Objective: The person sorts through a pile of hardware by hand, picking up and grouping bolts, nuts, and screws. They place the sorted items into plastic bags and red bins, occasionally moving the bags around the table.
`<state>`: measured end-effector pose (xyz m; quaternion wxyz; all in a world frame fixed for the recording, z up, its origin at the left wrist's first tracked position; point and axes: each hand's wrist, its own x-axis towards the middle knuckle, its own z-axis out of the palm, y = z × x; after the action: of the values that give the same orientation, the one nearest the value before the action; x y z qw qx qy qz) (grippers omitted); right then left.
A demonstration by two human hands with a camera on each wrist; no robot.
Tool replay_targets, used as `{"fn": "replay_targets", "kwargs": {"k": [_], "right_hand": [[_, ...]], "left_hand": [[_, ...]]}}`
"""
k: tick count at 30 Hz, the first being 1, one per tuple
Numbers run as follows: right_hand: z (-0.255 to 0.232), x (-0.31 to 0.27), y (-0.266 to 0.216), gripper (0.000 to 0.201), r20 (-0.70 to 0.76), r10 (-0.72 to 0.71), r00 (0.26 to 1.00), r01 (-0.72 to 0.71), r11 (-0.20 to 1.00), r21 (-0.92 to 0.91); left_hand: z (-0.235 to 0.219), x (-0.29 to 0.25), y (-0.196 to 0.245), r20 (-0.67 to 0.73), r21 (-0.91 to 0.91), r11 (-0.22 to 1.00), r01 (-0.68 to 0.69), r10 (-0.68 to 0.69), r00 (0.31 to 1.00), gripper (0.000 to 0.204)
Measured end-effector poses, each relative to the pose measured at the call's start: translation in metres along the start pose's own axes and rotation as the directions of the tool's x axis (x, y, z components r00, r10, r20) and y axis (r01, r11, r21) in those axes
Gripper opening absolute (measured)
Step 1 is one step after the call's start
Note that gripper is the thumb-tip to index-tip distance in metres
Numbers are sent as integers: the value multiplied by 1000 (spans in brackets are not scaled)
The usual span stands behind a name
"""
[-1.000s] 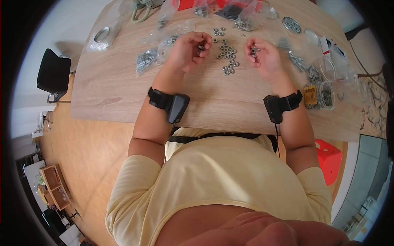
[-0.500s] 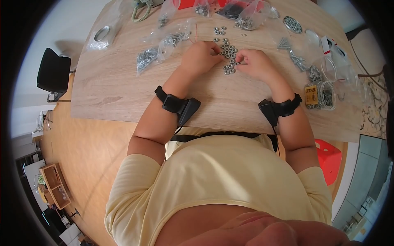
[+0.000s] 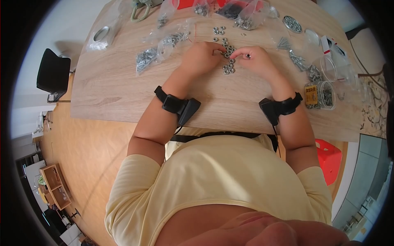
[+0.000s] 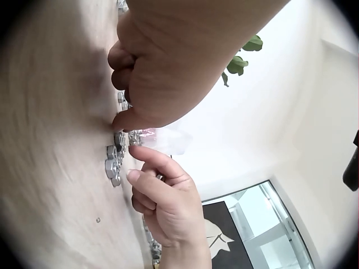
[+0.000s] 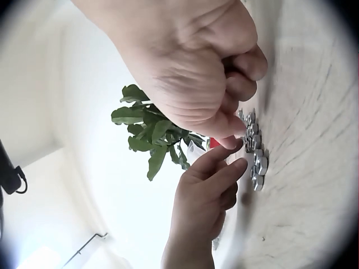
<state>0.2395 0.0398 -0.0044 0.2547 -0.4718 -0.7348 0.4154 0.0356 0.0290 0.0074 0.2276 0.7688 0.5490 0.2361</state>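
Loose hex nuts (image 3: 231,70) lie in a rough column on the wooden table (image 3: 221,98). From the left, my left hand (image 3: 201,59) reaches in with its index finger and thumb at the nuts. Its other fingers are curled into the palm, which held nuts a second ago and is hidden now. My right hand (image 3: 259,63) stays just right of the column, index finger pointing at the nuts. A dark nut (image 3: 248,56) shows in its curled fingers. In the right wrist view, fingertips of both hands come close together beside the nuts (image 5: 259,162).
Plastic bags of hardware (image 3: 147,59) lie left of the hands, and more bags (image 3: 246,21) stand along the back. On the right are loose screws (image 3: 297,61), a round perforated metal disc (image 3: 292,24) and a clear tub (image 3: 326,95). A corded phone (image 3: 143,6) sits at the back left.
Both hands have come down and inward from above the table to the nut column. The right hand has since drawn slightly back and up, and a nut at the column's right side is gone.
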Motion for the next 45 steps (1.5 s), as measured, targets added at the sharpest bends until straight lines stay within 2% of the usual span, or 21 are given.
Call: {"fn": "replay_targets", "kwargs": {"k": [4,16,17,18,19,20,22,24,25,26,27,28,29,30,31,33,40,42,43,44,45], "right_hand": [[2,-2,-6,19,30,23,999,-15,969,-247],[4,-5,-1,16,-11,-55,998,52,977,-207],[0,-4,-1,16,-11,-55,998,51,977,-207],[-6,-2,-1,17,-16,36,999,-30,963,268],[-12,-1,-2,18,21,119,993,-101,725,681],[-16,-2,-4,18,23,118,993,-103,726,680],[-24,-3,-6,18,-10,56,998,-6,274,962],[-24,3,9,18,-2,105,995,-39,390,920],[-22,5,17,19,-3,152,988,-74,497,864],[-18,5,16,19,-2,151,988,-74,498,864],[-10,4,11,19,-135,135,982,-29,805,593],[-4,4,7,20,-250,68,966,-12,976,219],[-1,4,5,20,-251,68,966,-12,976,219],[2,4,2,21,-224,63,973,-61,998,12],[4,4,0,22,-196,63,979,-102,975,-197],[13,5,7,24,-206,36,978,-87,967,-240],[19,5,-3,25,-198,31,980,-99,935,-341],[18,2,-9,23,-220,-5,975,-69,942,-328],[18,1,-11,22,-241,-41,970,-38,948,-315],[13,3,-8,22,-242,-41,969,-39,948,-315],[4,5,-1,21,-161,111,981,-53,944,327]], "left_hand": [[7,2,-10,-22,29,998,-48,49,999,21],[1,3,-11,69,27,999,-44,42,997,26],[0,4,-6,18,-199,979,40,-38,999,23],[0,5,-4,-15,-419,901,108,-126,992,22],[-1,6,-7,-15,-421,901,108,-127,992,22],[-2,7,-14,83,-594,791,148,-123,989,21],[-6,13,-33,263,-840,478,255,-52,963,19],[-9,15,-41,393,-918,94,385,88,915,17],[-5,14,-38,393,-918,93,385,87,916,17],[0,11,-27,248,-798,561,217,-23,969,20],[3,8,-17,62,-441,895,67,-44,997,23],[2,5,-7,61,-441,895,66,-44,997,23],[-2,1,4,73,-239,967,93,-77,994,25],[-3,0,10,78,-27,993,115,-113,991,27],[2,0,9,79,-27,993,116,-113,990,27],[11,0,5,-15,43,998,41,-41,999,31],[19,4,-3,-2,35,999,32,-32,999,28],[16,5,-6,-66,-255,967,9,-26,997,21],[11,6,-8,-65,-254,967,7,-25,998,21],[-1,6,-8,189,-773,597,217,-111,976,18],[-8,7,-8,430,-903,-26,429,-19,903,16]]}}
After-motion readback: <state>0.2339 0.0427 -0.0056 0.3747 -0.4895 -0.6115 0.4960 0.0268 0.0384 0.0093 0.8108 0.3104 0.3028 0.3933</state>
